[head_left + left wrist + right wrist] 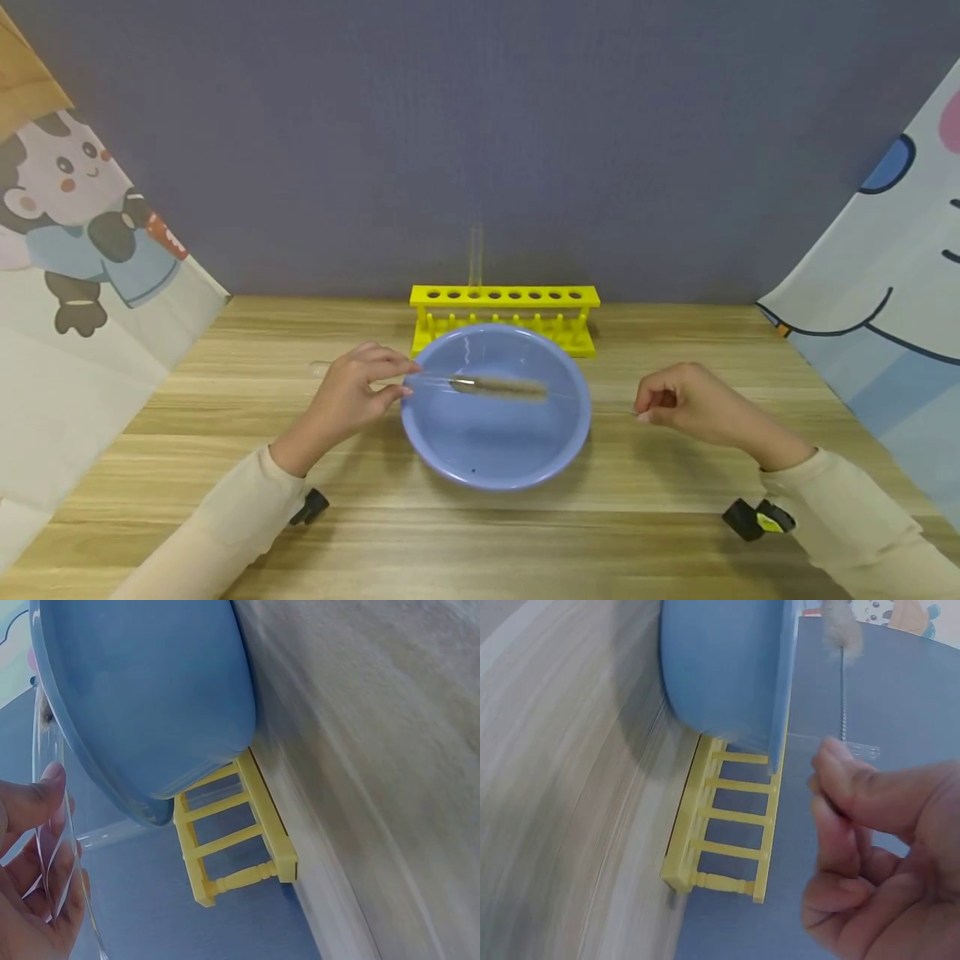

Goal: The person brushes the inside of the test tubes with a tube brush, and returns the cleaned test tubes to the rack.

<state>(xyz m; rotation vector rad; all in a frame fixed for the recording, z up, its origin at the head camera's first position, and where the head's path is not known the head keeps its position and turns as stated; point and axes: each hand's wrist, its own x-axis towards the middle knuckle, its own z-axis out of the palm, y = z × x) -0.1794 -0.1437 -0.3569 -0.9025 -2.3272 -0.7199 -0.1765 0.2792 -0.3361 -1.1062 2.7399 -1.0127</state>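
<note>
My left hand (352, 390) pinches a clear glass test tube (432, 380) between thumb and fingers, its mouth pointing right over the blue basin (498, 479). With curled fingers and thumb, my right hand (693, 407) pinches the thin twisted-wire handle of a test tube brush (513, 388). The front end of the brush lies inside the tube's mouth, while most of its tan bristles show outside, above the basin. In the right wrist view the wire (844, 697) runs from the bristles down to my fingertips. The rounded tube end extends left past my left hand.
Behind the basin stands a yellow test tube rack (506, 296) with another clear test tube (476, 258) upright in it. A small dark speck (473, 471) sits on the basin's near inner wall. A grey panel (480, 125) closes off the back of the wooden table (525, 542).
</note>
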